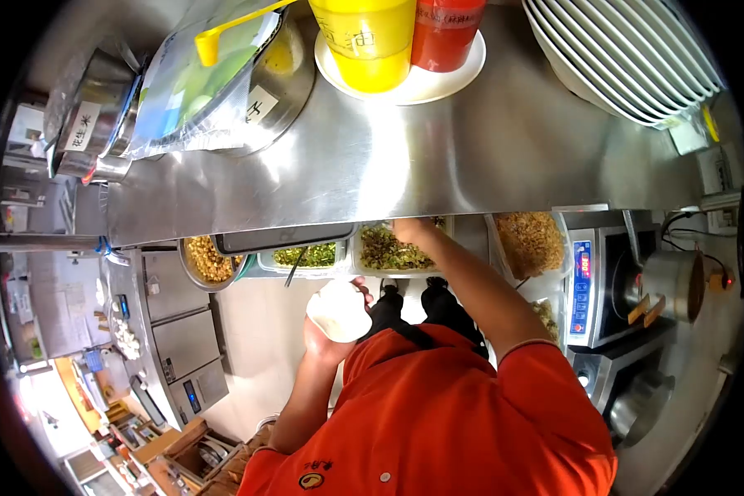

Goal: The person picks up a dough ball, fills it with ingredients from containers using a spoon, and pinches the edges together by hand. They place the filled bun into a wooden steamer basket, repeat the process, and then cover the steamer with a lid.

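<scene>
My left hand (326,343) is wrapped round a white bowl (339,312), with its fingertips showing at the right rim. My right hand (409,230) reaches over a container of chopped greens (393,250), and its fingers are hidden at the steel shelf's edge. Left of that container is another one with brighter chopped greens (306,255), with a dark handle leaning at it. A round bowl of yellow-brown bits (211,259) stands farther left. To the right of my right arm is a tub of brown crumbly food (531,244).
Above runs a steel shelf (471,165) with a yellow container (364,41), a red container (446,33) and stacked white plates (620,58). At right are an induction cooker (581,281), a pot (674,285) and a steel bowl (641,407).
</scene>
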